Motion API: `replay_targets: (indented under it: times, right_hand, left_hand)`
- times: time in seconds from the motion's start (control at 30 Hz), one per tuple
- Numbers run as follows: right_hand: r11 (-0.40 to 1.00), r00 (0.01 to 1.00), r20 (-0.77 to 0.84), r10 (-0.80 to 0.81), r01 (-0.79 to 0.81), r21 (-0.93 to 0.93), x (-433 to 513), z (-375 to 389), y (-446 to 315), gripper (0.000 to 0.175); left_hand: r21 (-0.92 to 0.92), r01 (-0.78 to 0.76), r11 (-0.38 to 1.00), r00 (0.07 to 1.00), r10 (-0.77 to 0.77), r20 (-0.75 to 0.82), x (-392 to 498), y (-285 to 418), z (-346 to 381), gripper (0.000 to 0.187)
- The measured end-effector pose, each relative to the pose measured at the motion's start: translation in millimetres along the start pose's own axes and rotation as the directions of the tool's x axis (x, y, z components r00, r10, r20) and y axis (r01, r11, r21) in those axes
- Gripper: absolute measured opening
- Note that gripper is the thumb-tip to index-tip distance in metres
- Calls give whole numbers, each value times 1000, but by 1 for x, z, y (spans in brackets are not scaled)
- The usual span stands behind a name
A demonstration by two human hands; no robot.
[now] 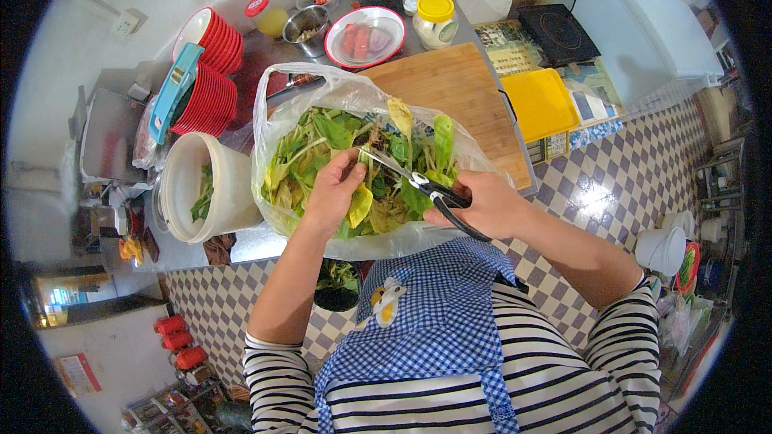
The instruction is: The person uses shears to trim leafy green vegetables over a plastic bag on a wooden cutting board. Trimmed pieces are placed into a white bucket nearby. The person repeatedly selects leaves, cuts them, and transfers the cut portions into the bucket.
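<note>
An open clear plastic bag [353, 251] full of leafy greens [386, 211], some leaves yellowed, lies before me at the counter's edge. Over its middle, my left hand [335, 190] pinches a small green stem [363, 155] between thumb and fingers. My right hand [491, 205] holds black-handled scissors [416, 179], their metal blades pointing left with the tips by my left fingertips. The blades look slightly parted. Left of the bag, a white plastic tub [211, 193] tilted on its side or leaning holds a few green leaves [205, 196].
A wooden cutting board [449, 84] lies behind the bag. Around it stand a yellow-lidded jar [435, 21], a red-rimmed plate [395, 48], a steel cup [306, 30] and stacked red bowls [208, 99]. A knife handle [303, 79] shows behind the bag. Below the counter is a dark bucket [338, 295] with greens.
</note>
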State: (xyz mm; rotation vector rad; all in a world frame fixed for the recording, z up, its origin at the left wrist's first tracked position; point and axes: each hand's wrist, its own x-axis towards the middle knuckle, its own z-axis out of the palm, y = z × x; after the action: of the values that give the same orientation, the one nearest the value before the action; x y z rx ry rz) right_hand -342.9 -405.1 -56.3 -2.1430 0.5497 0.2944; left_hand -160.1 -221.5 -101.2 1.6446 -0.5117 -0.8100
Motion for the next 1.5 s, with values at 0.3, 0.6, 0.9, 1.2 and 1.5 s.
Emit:
replay_targets:
  times: [0.3, 0.6, 0.9, 1.2, 1.5]
  right_hand:
    - [994, 998, -38, -51, 48, -95, 4, 0, 4, 61]
    - [992, 981, -195, -1, 26, 121, 4, -11, -2, 60]
    - [955, 938, -343, -53, 148, 258, -1, -8, -14, 48]
    - [931, 974, -216, -63, 135, 339, -29, 17, 0, 51]
    - [986, 978, -190, -83, 108, 124, -24, 18, -12, 46]
  left_hand:
    - [102, 8, 995, 1000, -8, 1, 1, -12, -4, 24]
    - [-150, -156, 976, 972, 125, -201, 9, 37, -25, 30]
    - [-338, -216, 916, 938, 99, -332, 4, 40, -63, 19]
    - [-678, -123, 725, 909, -192, -370, -4, 23, -60, 14]
    - [-738, -20, 675, 931, -257, -260, -12, 14, -33, 15]
